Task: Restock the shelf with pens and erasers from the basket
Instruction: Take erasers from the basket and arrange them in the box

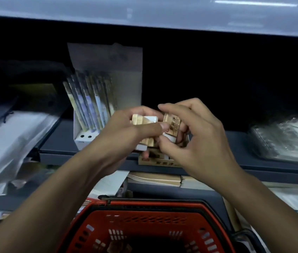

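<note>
Both hands meet just above the front edge of the shelf (89,156), a dark blue-grey ledge running left to right across the scene. Left hand (126,132) curls its fingers and thumb round a stack of erasers (145,119) in tan sleeves with white ends showing; right hand (195,136) pinches one more eraser (173,125) of the same kind against that stack, its forefinger raised. Nearest of all, below the forearms, sits the red basket (144,207) with slotted walls; what lies in it is too dark to tell. On the shelf, to the left of the hands, stands a white display box (82,140) holding pens (89,106) that lean leftward in a row. Directly under the hands, at the shelf edge, lies a tan eraser box (160,162), partly hidden. Far left of the shelf holds plastic-wrapped stationery (7,139), and clear packets (287,141) lie at the right.
</note>
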`<move>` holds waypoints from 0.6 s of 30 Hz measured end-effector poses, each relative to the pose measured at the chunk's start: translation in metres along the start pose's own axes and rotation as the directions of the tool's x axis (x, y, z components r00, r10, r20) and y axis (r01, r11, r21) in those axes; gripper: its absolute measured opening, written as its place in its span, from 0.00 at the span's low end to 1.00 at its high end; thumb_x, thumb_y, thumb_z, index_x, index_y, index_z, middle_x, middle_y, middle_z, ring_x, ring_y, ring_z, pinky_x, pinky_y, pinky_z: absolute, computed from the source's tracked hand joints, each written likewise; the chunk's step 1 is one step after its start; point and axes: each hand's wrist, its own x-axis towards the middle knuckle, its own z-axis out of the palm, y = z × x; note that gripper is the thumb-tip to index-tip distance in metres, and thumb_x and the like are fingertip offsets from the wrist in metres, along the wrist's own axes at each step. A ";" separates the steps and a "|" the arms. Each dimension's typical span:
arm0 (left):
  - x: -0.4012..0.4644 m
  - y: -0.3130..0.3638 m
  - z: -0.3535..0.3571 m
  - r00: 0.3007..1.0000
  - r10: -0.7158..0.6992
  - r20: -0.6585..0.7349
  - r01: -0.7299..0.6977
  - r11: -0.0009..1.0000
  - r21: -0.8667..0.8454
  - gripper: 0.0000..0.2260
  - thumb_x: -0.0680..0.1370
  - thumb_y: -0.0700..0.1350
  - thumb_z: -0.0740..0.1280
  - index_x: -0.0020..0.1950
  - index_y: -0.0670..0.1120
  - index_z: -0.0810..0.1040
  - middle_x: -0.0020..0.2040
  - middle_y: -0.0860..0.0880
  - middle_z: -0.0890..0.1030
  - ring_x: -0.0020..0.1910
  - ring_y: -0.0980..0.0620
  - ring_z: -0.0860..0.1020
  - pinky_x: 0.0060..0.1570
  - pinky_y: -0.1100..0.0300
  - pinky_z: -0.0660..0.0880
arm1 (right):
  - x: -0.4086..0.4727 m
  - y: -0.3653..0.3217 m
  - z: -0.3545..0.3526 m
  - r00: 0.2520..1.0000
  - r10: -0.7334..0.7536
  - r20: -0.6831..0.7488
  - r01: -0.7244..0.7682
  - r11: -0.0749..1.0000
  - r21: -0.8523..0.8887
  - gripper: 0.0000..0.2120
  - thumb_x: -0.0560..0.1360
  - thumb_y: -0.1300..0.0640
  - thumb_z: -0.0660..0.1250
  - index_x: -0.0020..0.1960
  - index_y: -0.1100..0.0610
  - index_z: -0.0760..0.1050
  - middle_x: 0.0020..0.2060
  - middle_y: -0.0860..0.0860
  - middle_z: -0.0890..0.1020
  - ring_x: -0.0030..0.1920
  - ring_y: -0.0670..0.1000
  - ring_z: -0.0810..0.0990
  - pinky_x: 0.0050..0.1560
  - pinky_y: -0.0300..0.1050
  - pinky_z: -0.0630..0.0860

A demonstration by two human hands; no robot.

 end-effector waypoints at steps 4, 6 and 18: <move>-0.001 -0.013 -0.008 1.000 -0.008 -0.005 0.008 1.000 0.029 0.05 0.77 0.40 0.75 0.53 0.43 0.85 0.44 0.42 0.84 0.39 0.47 0.81 0.30 0.55 0.72 | -0.008 0.006 0.003 0.993 0.073 0.094 -0.078 0.996 0.049 0.25 0.72 0.50 0.80 0.67 0.53 0.81 0.56 0.48 0.75 0.47 0.48 0.80 0.47 0.34 0.76; -0.002 -0.015 -0.013 1.000 0.001 -0.025 0.000 0.999 0.036 0.03 0.78 0.40 0.75 0.51 0.44 0.86 0.44 0.43 0.85 0.38 0.47 0.82 0.30 0.55 0.72 | -0.012 0.007 0.003 0.982 0.065 0.176 -0.073 0.997 0.038 0.29 0.72 0.53 0.80 0.71 0.52 0.77 0.58 0.47 0.73 0.57 0.47 0.78 0.54 0.34 0.75; -0.004 -0.018 -0.023 0.997 0.071 -0.021 -0.070 0.996 0.054 0.03 0.79 0.38 0.73 0.51 0.44 0.85 0.42 0.43 0.86 0.36 0.48 0.82 0.29 0.55 0.74 | 0.004 0.007 -0.007 0.936 0.073 0.345 -0.057 0.997 -0.056 0.20 0.74 0.50 0.77 0.64 0.45 0.76 0.55 0.40 0.74 0.55 0.45 0.77 0.52 0.40 0.75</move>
